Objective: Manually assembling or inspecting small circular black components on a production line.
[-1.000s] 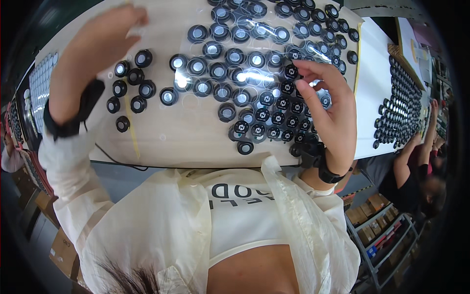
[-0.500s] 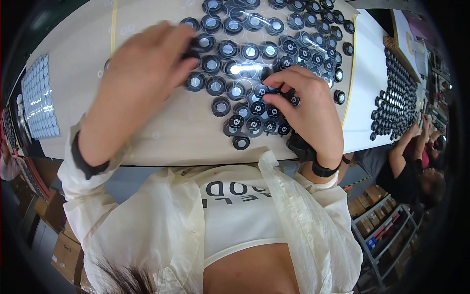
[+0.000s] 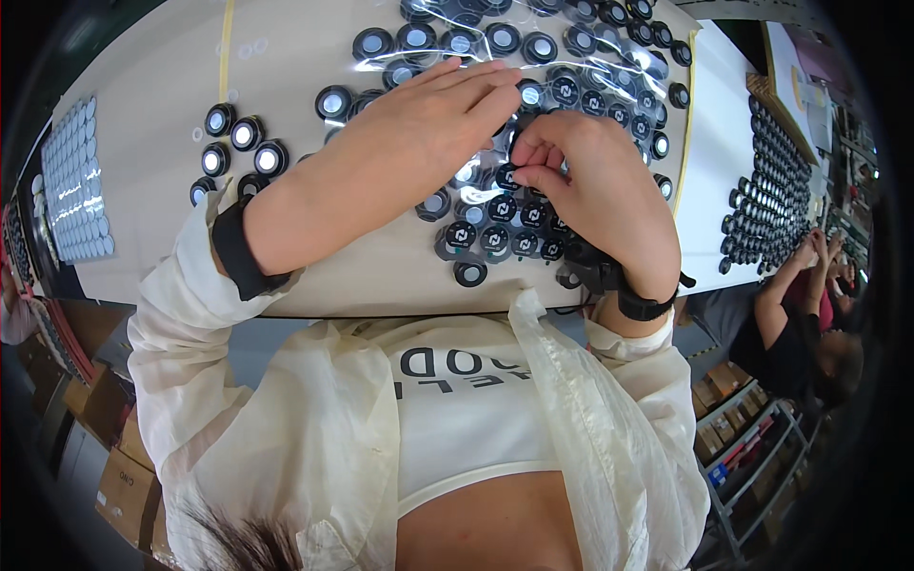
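Observation:
A cluster of black round caps with pale centres lies on the table. Over part of the cluster stretches a shiny clear plastic sheet. Some caps show black round labels with a white mark. My left hand reaches across the sheet, its fingers stretched out and lying low over the caps; its palm side is hidden. Close to its right, my right hand has fingers curled and thumb against forefinger beside a black label. Whatever sits in that pinch is too small to make out.
Several more caps stand at the left, near a yellow tape line. A sheet of pale round stickers lies at the far left. Rows of caps fill a white table at the right, where another person's hands work.
My left hand has moved right and over the sheet beside my right hand. Caps at the left that my left arm covered now show. My right hand stays near the same spot.

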Tool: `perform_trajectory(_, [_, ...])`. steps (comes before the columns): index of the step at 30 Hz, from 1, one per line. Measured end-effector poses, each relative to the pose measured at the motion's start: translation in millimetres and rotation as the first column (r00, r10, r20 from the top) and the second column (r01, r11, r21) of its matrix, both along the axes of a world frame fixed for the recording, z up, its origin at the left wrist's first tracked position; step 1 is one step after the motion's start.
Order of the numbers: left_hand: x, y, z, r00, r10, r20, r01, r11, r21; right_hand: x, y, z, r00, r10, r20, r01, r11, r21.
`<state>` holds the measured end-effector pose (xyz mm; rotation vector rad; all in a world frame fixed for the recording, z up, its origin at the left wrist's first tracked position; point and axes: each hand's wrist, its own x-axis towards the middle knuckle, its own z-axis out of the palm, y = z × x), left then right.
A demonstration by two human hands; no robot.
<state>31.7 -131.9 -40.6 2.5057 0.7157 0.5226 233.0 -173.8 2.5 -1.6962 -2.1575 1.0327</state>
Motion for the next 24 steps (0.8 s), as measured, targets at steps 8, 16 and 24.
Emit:
perform_trajectory(8, [-1.8, 0.3, -2.0, 1.000, 0.007, 0.011, -0.007, 1.000, -0.001, -7.3, -23.3, 33.9, 0.986, -0.040, -0.163, 0.035, 0.999, -0.035])
perform_trajectory(16, [-24.5, 23.3, 42.3, 0.903, 0.254, 0.346, 0.139, 0.590, -0.795, 7.7, -22.8, 37.4, 0.703, -0.298, -0.646, 0.278, 0.951, -0.136])
perform_trajectory(24, [-30.0, 9.7, 51.9, 0.819, 0.466, 0.336, 0.153, 0.387, -0.909, -26.1, -2.9, 26.4, 0.409, -0.398, -0.821, 0.344, 0.901, -0.265])
